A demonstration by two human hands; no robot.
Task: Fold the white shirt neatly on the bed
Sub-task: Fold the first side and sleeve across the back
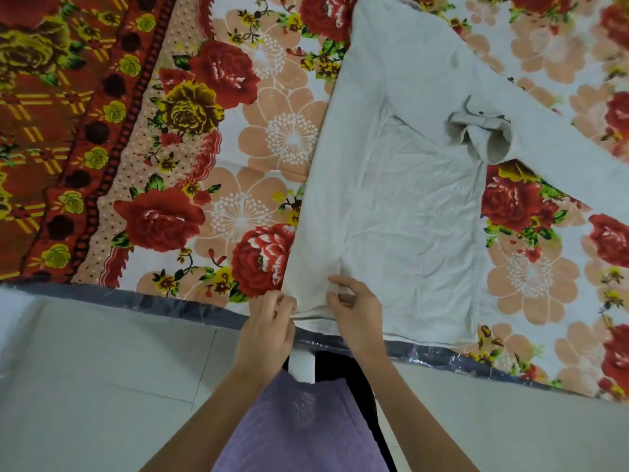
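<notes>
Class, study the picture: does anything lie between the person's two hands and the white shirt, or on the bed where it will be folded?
Nothing visible does. The left hand and right hand pinch the near hem of the crumpled white fabric shirt, and the floral bedsheet around it shows nothing else on it.

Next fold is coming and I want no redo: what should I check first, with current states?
1. Left hand pinches the hem of the white shirt: ok.
2. Right hand pinches the hem beside it: ok.
3. Shirt body smooth: not ok, wrinkled.
4. Outstretched sleeve folded in: not ok, lies across the bedsheet.
5. Collar flat: not ok, rumpled.
</notes>
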